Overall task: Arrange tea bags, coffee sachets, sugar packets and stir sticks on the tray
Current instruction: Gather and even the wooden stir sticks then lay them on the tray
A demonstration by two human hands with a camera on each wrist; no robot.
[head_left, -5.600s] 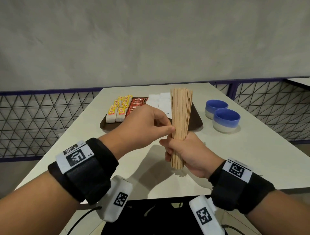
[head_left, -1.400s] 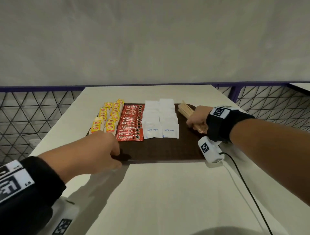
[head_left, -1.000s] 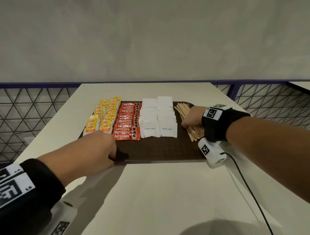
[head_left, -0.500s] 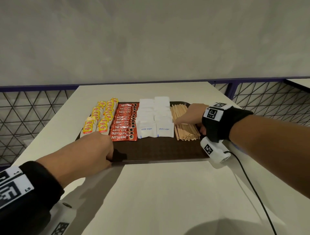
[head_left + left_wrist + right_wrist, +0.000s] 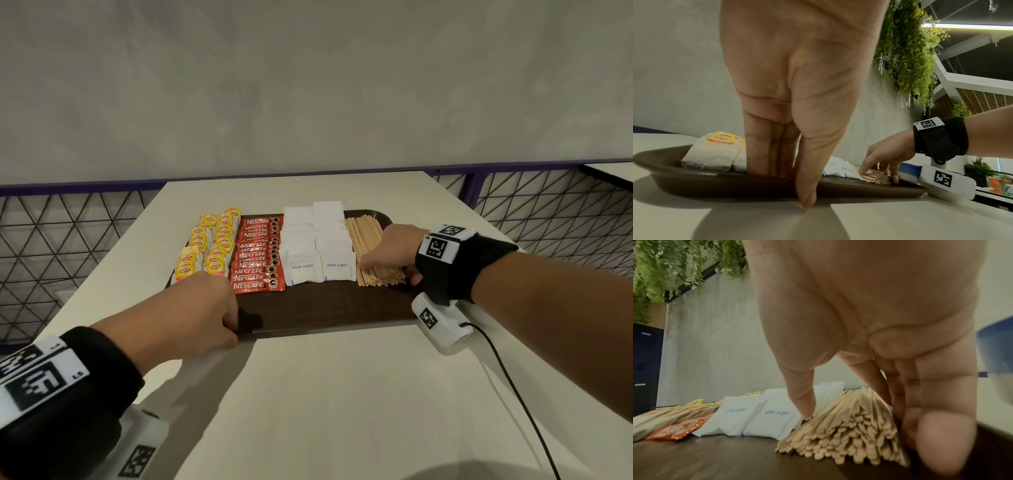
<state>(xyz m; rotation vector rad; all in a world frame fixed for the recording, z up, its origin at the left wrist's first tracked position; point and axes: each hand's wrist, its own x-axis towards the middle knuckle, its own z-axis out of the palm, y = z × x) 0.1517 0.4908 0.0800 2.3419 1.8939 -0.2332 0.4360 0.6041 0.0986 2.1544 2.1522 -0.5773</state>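
A dark brown tray (image 5: 325,308) lies on the white table. It carries rows of yellow tea bags (image 5: 209,246), red coffee sachets (image 5: 257,257), white sugar packets (image 5: 318,246) and a pile of wooden stir sticks (image 5: 366,236). My left hand (image 5: 233,325) grips the tray's near rim (image 5: 694,183), fingers inside and thumb outside. My right hand (image 5: 387,270) straddles the near end of the stir sticks (image 5: 849,426). Its thumb presses the pile's left side beside the sugar packets (image 5: 740,418), and its straight fingers press the right side.
A blue bowl (image 5: 995,353) stands just right of the tray, hidden by my arm in the head view. A black cable (image 5: 507,387) runs from my right wrist across the table (image 5: 342,394). Wire-mesh railings (image 5: 68,246) flank the table.
My right hand has laid the stick bundle on the tray's right side, squared it up beside the sugar and slid back to its near end. My left hand stays on the rim.
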